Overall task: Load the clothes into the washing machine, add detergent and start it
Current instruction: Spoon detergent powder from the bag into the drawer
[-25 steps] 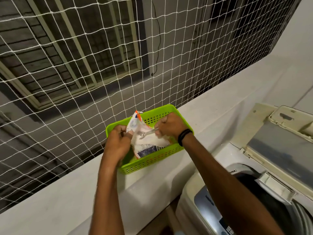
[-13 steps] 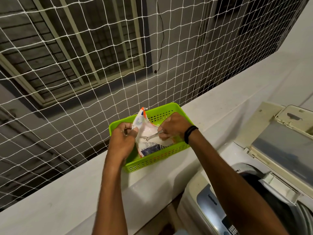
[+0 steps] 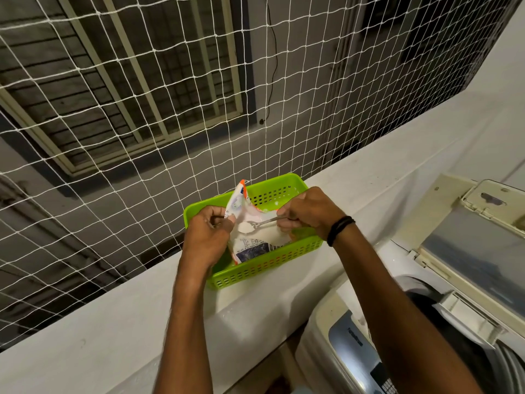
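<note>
A white detergent packet with orange and blue print stands in a green perforated basket on the ledge. My left hand pinches the packet's open edge and holds it apart. My right hand grips a metal spoon whose bowl, heaped with white powder, sits in the packet's mouth. The top-loading washing machine is at the lower right with its lid raised and a dark drum opening showing.
The white ledge runs from lower left to upper right, with a white rope net directly behind it. The machine's control panel lies just below my right forearm. A wall rises at the far right.
The spoon has come up with a heap of powder in the packet's mouth. Both hands stay at the packet, and the view has shifted slightly.
</note>
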